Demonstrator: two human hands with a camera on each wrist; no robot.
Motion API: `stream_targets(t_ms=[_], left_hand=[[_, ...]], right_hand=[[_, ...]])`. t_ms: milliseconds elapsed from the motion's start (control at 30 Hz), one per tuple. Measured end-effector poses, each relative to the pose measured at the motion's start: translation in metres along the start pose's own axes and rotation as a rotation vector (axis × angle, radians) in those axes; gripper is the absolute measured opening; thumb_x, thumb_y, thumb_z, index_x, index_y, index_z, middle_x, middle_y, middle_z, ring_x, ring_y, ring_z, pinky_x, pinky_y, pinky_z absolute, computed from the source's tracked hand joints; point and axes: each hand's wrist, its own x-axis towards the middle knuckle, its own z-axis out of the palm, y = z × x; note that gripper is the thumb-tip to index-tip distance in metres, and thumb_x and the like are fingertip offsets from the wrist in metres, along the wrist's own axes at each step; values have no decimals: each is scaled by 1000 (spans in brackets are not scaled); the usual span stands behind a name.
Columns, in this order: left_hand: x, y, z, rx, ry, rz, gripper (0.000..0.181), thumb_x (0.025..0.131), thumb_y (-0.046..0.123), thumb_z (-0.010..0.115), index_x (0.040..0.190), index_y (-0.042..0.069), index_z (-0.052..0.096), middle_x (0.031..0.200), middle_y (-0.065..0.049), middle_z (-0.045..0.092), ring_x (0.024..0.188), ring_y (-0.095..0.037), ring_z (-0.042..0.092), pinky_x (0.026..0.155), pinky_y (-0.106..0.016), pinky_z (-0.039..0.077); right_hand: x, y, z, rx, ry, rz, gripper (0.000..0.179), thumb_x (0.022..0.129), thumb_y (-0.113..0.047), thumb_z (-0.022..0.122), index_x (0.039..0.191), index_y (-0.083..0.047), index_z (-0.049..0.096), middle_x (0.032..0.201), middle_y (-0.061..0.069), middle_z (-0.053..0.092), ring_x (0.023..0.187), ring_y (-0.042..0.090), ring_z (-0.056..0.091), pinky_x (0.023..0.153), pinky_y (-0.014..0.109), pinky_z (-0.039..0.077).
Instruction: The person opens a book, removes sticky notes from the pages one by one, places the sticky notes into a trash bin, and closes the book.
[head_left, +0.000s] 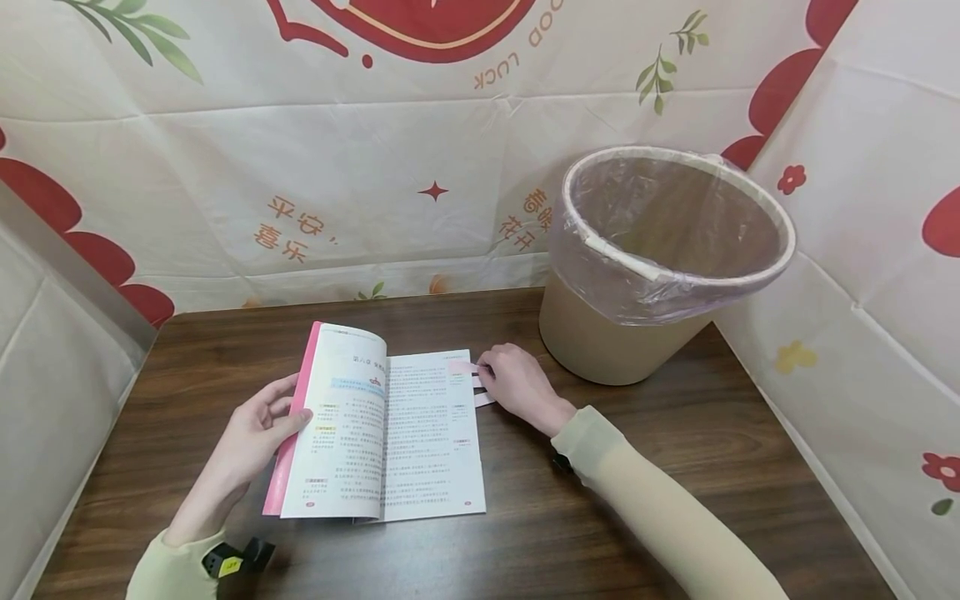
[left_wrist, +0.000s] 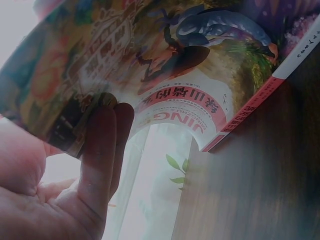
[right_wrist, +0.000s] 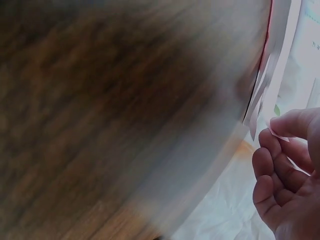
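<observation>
An open book [head_left: 431, 442] with printed pages lies on the table, its left part raised and bent upward. My left hand [head_left: 247, 433] grips that left edge, thumb on the page and fingers behind the pink-edged cover. The left wrist view shows the colourful illustrated cover [left_wrist: 165, 65] from below, with the fingers against it. At the upper right page edge, my right hand [head_left: 521, 387] pinches a pale pink paper strip [head_left: 460, 367] between thumb and index finger. Just below, another pale paper strip [head_left: 484, 400] sticks out from the book.
A beige bin [head_left: 600, 333] lined with a translucent purplish bag stands at the back right of the brown wooden table [head_left: 660, 500]. Printed white cloth [head_left: 390, 167] hangs behind the table and along both sides.
</observation>
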Motion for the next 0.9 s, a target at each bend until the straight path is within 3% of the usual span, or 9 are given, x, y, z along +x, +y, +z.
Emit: stream_targets(t_ms=[300,900], left_hand=[[0,0,0,-7,-2,4,71,102,16,68,162,2,32,136,-30,67,88,-5,79,75,-25,65],[1,-1,0,-12,0,-2,72,102,18,69,162,3,32,137,-30,67,88,-6,79,75,-26,65]], right_hand=[[-4,-7,4,-85,47,-131,12,98,-10,70,92,-6,79,82,6,72,77,20,63,71,34,56],[-5,-7,5,-98,49,-129,12,98,-10,70,93,-8,81,80,5,72,73,17,59,66,30,53]])
